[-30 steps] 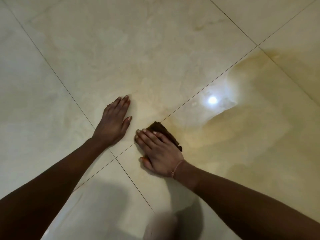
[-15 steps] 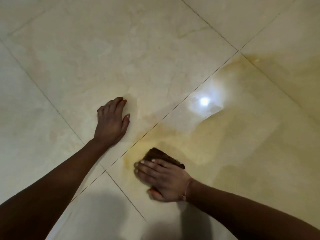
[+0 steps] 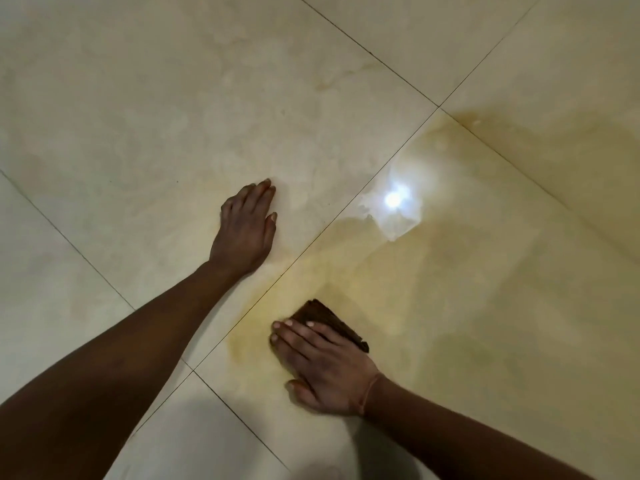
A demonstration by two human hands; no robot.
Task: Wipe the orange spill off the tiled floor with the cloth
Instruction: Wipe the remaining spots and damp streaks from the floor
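Orange spill [image 3: 450, 299] is lying as a thin yellowish film on the tiled floor [image 3: 156, 98], sitting under the right hand [image 3: 329, 370] and stretching far past its little-finger edge. That hand is pressing a dark brown cloth [image 3: 330, 318] flat against the wet tile. Its fingers [image 3: 304, 337] are lying straight and close together on top of the fabric, not curling round it, and the thumb is resting on the floor on the near side of the palm. The cloth is showing only past the little-finger edge as a small folded pad, the rest hiding beneath the hand. A thin thread band [image 3: 369, 393] is circling that wrist. The left hand [image 3: 244, 233] is bracing flat on a drier tile, apart from the pressing hand, with its fingers extended side by side and holding nothing. A grout line [image 3: 311, 251] is running between the two hands. A bright light reflection [image 3: 393, 199] is glinting on the film beyond the cloth.
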